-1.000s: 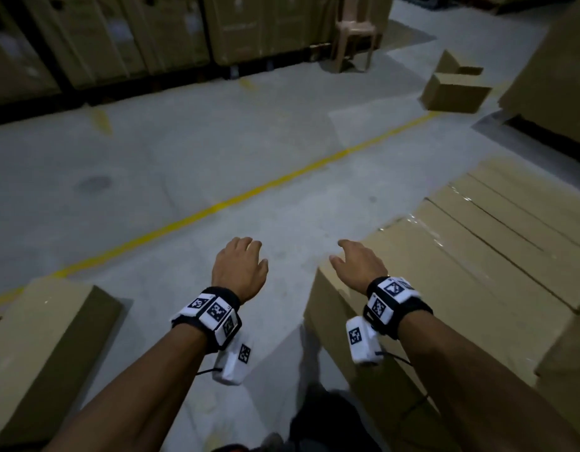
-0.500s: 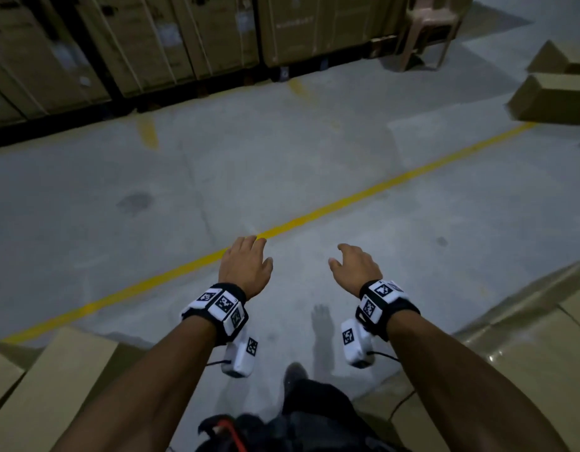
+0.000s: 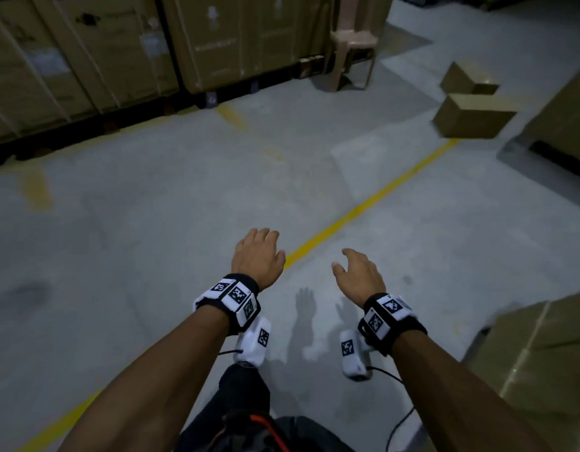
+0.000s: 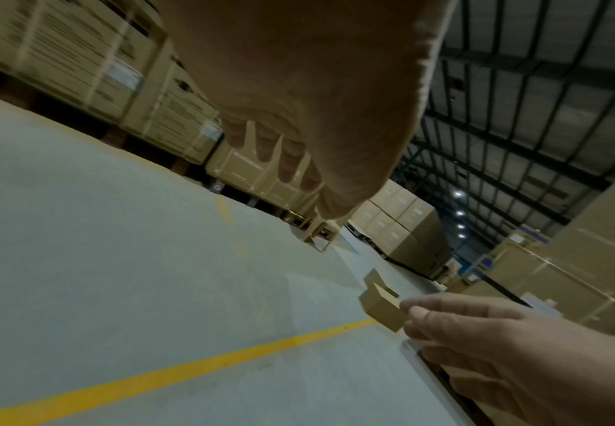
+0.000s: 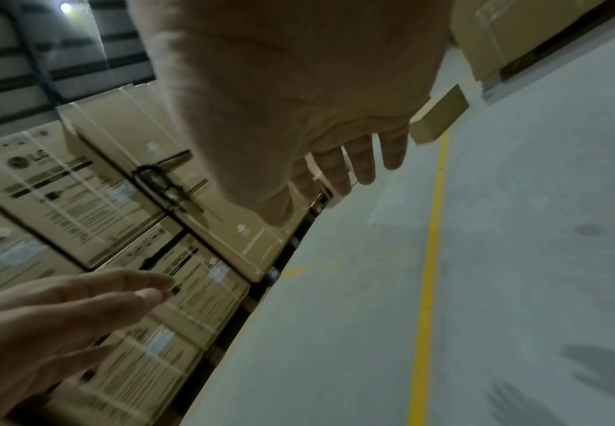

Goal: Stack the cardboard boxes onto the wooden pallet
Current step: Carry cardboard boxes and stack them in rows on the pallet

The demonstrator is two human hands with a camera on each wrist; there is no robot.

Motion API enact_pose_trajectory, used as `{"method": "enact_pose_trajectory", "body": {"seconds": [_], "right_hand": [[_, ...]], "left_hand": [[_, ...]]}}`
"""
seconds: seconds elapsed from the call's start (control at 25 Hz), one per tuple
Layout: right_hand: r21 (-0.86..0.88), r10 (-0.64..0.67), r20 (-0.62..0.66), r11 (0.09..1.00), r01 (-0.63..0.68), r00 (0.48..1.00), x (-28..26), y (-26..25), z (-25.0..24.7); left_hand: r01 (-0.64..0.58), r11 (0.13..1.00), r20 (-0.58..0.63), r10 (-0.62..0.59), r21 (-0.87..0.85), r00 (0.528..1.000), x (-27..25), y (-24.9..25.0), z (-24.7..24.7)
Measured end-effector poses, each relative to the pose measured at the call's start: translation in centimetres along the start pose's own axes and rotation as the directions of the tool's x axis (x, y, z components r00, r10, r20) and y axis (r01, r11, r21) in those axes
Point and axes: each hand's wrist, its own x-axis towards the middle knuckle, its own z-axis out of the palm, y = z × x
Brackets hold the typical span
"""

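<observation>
Both hands hang in front of me over bare concrete floor and hold nothing. My left hand (image 3: 257, 252) has relaxed fingers pointing forward; the left wrist view shows its fingers (image 4: 288, 161) loosely spread. My right hand (image 3: 357, 272) is likewise relaxed, fingers (image 5: 364, 161) apart. Two small cardboard boxes (image 3: 474, 117) lie on the floor far ahead to the right, one behind the other, well out of reach. A low stack of flat cardboard boxes (image 3: 549, 360) shows at the lower right edge. No wooden pallet is visible under it.
A yellow floor line (image 3: 363, 207) runs diagonally between me and the far boxes. Tall strapped cartons (image 3: 119, 50) on pallets line the back. A plastic chair (image 3: 353, 44) stands beside them. More large cartons (image 3: 572, 119) rise at the right.
The view has swung left and then back right, away from the low box stack. The hands left that stack's edge and now hang over open floor, still empty.
</observation>
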Motion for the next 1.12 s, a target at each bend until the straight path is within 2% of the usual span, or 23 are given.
{"method": "enact_pose_trajectory", "body": {"seconds": [0.2,0.28,0.36,0.52,0.64,0.8,0.96,1.12], "right_hand": [[0.076,0.151,-0.105,0.987,-0.144,0.983,12.2,-3.5,-6.0],[0.109,0.217,-0.124,0.973,-0.204,0.968,16.0,-4.1,-8.1],[0.127,0.265,-0.131,0.96,-0.249,0.955,20.4,-4.0,-9.6],[0.18,0.339,-0.141,0.933,-0.313,0.93,31.4,-2.3,-11.9],[0.209,0.376,-0.152,0.916,-0.342,0.914,42.4,-0.7,-14.9],[0.208,0.373,-0.142,0.917,-0.341,0.917,55.7,-0.3,-22.3],[0.204,0.355,-0.215,0.927,-0.314,0.91,65.5,-0.9,-29.9],[0.218,0.388,-0.249,0.915,-0.339,0.887,76.1,1.5,-34.3]], "left_hand": [[-0.2,0.98,0.034,0.2,-0.006,0.979,18.1,1.2,-4.1],[-0.263,0.964,0.045,0.264,-0.021,0.963,23.8,2.7,-5.4],[-0.332,0.943,0.053,0.332,-0.007,0.942,29.3,3.8,-5.7],[-0.395,0.919,0.088,0.394,-0.008,0.915,41.3,5.7,-3.9],[-0.414,0.91,0.12,0.412,-0.004,0.903,52.5,7.8,-2.4],[-0.431,0.902,0.098,0.428,0.006,0.898,66.8,11.9,-4.3],[-0.438,0.899,0.092,0.436,-0.001,0.895,78.3,15.3,-5.9],[-0.435,0.899,0.113,0.438,-0.049,0.892,90.6,18.6,-3.4]]}}
